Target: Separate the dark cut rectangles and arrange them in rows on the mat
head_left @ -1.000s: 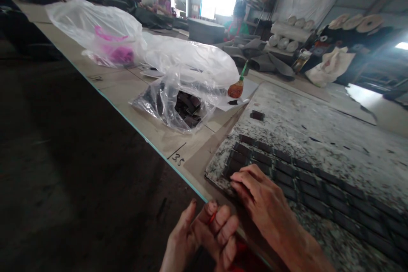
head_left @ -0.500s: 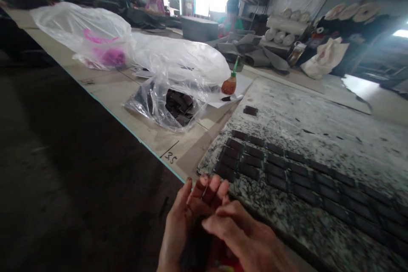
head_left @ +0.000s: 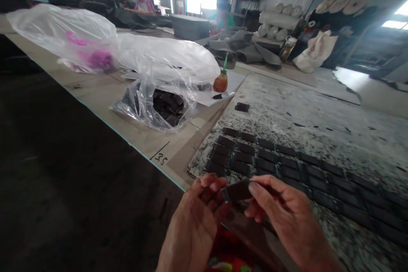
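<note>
A small dark rectangular piece (head_left: pixel 238 191) is pinched between the thumb and fingers of my right hand (head_left: pixel 283 212), in front of the board's near edge. Palm up, my left hand (head_left: pixel 197 216) lies just to the left, its fingers loosely curled and its palm bare. The piece's left end is close to those fingers; whether they touch it I cannot tell. Beyond my hands, rows of similar dark pieces (head_left: pixel 266 165) lie on a speckled board (head_left: pixel 270 97). One more dark piece (head_left: pixel 242 106) sits apart, farther back.
A clear plastic bag (head_left: pixel 134 106) of dark pieces lies left of the board. Behind it stand an orange-brown bottle with a green nozzle (head_left: pixel 220 81) and a large white plastic bag (head_left: pixel 172 53). The table edge (head_left: pixel 127 140) slants along the left. Two people work far back.
My hands have separated from their overlapped pose. The right hand has moved right and now shows the dark piece; the left palm has come into view. The scene has shifted slightly left.
</note>
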`<move>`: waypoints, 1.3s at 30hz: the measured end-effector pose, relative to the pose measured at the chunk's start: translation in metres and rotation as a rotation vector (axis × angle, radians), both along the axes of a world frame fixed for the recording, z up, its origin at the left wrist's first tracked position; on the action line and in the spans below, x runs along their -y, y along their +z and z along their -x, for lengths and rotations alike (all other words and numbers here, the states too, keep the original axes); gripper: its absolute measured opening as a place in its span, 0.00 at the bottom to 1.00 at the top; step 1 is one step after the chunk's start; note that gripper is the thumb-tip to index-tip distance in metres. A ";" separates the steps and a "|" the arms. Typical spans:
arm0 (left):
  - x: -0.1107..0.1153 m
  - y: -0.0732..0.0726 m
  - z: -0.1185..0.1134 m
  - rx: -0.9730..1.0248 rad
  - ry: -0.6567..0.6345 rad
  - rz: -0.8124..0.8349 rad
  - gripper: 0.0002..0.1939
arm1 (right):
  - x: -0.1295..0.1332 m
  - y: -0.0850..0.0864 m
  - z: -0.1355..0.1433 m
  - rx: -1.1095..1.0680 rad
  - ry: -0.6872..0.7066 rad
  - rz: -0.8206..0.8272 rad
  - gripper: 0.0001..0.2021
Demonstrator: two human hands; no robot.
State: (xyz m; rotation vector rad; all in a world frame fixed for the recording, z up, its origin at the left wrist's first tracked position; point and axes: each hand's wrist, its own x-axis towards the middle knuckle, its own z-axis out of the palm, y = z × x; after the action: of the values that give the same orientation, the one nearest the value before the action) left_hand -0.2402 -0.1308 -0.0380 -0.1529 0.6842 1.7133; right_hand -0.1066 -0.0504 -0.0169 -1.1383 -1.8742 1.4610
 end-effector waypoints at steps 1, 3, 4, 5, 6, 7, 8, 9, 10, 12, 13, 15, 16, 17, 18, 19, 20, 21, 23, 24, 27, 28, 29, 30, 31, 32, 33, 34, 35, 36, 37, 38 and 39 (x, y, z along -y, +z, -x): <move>0.000 -0.003 -0.001 -0.044 -0.029 -0.016 0.06 | -0.001 -0.002 0.000 -0.026 -0.001 0.071 0.13; 0.001 -0.007 -0.002 -0.102 -0.083 -0.047 0.05 | -0.001 -0.005 0.001 -0.059 0.005 0.163 0.14; 0.001 -0.008 -0.003 -0.138 -0.095 -0.051 0.06 | 0.000 -0.007 0.001 -0.068 0.012 0.190 0.13; 0.001 -0.009 -0.004 -0.183 -0.097 -0.048 0.08 | 0.001 -0.008 0.002 -0.078 0.014 0.205 0.13; 0.001 -0.010 -0.005 -0.236 -0.095 -0.035 0.08 | 0.002 -0.008 0.002 -0.090 0.012 0.207 0.13; 0.001 -0.010 -0.006 -0.288 -0.093 -0.015 0.08 | 0.002 -0.008 0.001 -0.103 0.011 0.200 0.12; 0.001 -0.010 -0.006 -0.336 -0.090 0.007 0.07 | 0.002 -0.008 0.000 -0.108 0.018 0.186 0.12; 0.002 -0.010 -0.006 -0.373 -0.085 0.030 0.07 | 0.003 -0.007 -0.001 -0.107 0.033 0.167 0.13; 0.002 -0.010 -0.006 -0.396 -0.082 0.051 0.07 | 0.002 -0.007 -0.003 -0.100 0.056 0.145 0.13; 0.003 -0.011 -0.005 -0.441 -0.078 0.085 0.07 | 0.002 -0.006 -0.006 -0.058 0.118 0.104 0.12; 0.004 -0.012 -0.005 -0.467 -0.070 0.100 0.08 | 0.002 -0.005 -0.007 -0.025 0.142 0.077 0.10; 0.005 -0.013 -0.005 -0.521 -0.054 0.125 0.09 | 0.001 -0.004 -0.008 0.058 0.175 0.006 0.07; 0.006 -0.013 -0.005 -0.547 -0.050 0.134 0.09 | 0.001 -0.003 -0.008 0.100 0.181 -0.029 0.06; 0.006 -0.014 -0.006 -0.572 -0.047 0.142 0.09 | 0.001 -0.002 -0.008 0.134 0.181 -0.053 0.05; 0.007 -0.014 -0.006 -0.590 -0.048 0.144 0.09 | 0.000 -0.002 -0.008 0.155 0.177 -0.064 0.05; 0.007 -0.014 -0.007 -0.596 -0.059 0.138 0.09 | 0.000 -0.002 -0.008 0.165 0.166 -0.062 0.05; 0.007 -0.014 -0.008 -0.593 -0.076 0.123 0.10 | 0.000 -0.003 -0.008 0.168 0.152 -0.051 0.06; 0.007 -0.014 -0.009 -0.585 -0.099 0.099 0.11 | -0.001 -0.004 -0.008 0.168 0.140 -0.040 0.07; 0.007 -0.015 -0.010 -0.574 -0.151 0.051 0.13 | -0.002 -0.006 -0.008 0.168 0.133 -0.028 0.07; 0.008 -0.016 -0.010 -0.576 -0.169 0.042 0.13 | -0.002 -0.006 -0.009 0.167 0.136 -0.028 0.07; 0.009 -0.017 -0.009 -0.614 -0.160 0.087 0.13 | -0.006 -0.006 -0.012 0.163 0.116 -0.028 0.07; 0.010 -0.017 -0.009 -0.618 -0.144 0.109 0.13 | -0.008 -0.005 -0.012 0.165 0.084 -0.037 0.08; 0.011 -0.016 -0.008 -0.614 -0.131 0.128 0.13 | -0.011 -0.004 -0.013 0.171 0.042 -0.050 0.09; 0.012 -0.016 -0.008 -0.609 -0.124 0.144 0.13 | -0.013 -0.004 -0.013 0.181 -0.002 -0.063 0.09; 0.013 -0.015 -0.008 -0.602 -0.123 0.158 0.13 | -0.015 -0.003 -0.013 0.194 -0.040 -0.072 0.09; 0.014 -0.015 -0.007 -0.596 -0.124 0.165 0.13 | -0.017 -0.004 -0.013 0.210 -0.068 -0.077 0.09; 0.015 -0.014 -0.007 -0.596 -0.128 0.166 0.13 | -0.019 -0.004 -0.012 0.224 -0.085 -0.074 0.09; 0.015 -0.015 -0.007 -0.602 -0.132 0.164 0.13 | -0.020 -0.005 -0.010 0.233 -0.087 -0.065 0.09; 0.015 -0.015 -0.007 -0.610 -0.138 0.159 0.12 | -0.021 -0.006 -0.009 0.234 -0.085 -0.058 0.08; 0.014 -0.015 -0.006 -0.614 -0.141 0.154 0.12 | -0.021 -0.007 -0.007 0.233 -0.081 -0.053 0.08; 0.014 -0.016 -0.006 -0.613 -0.146 0.150 0.12 | -0.021 -0.008 -0.006 0.233 -0.080 -0.050 0.08; 0.013 -0.017 -0.006 -0.607 -0.153 0.144 0.13 | -0.021 -0.009 -0.004 0.235 -0.084 -0.049 0.08; 0.012 -0.017 -0.006 -0.596 -0.157 0.138 0.13 | -0.021 -0.009 -0.003 0.242 -0.090 -0.049 0.08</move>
State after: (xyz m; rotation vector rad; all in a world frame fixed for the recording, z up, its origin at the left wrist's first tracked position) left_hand -0.2346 -0.1424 -0.0552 0.3235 1.2187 1.5606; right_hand -0.1031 -0.0299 -0.0260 -1.4092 -1.9773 1.2677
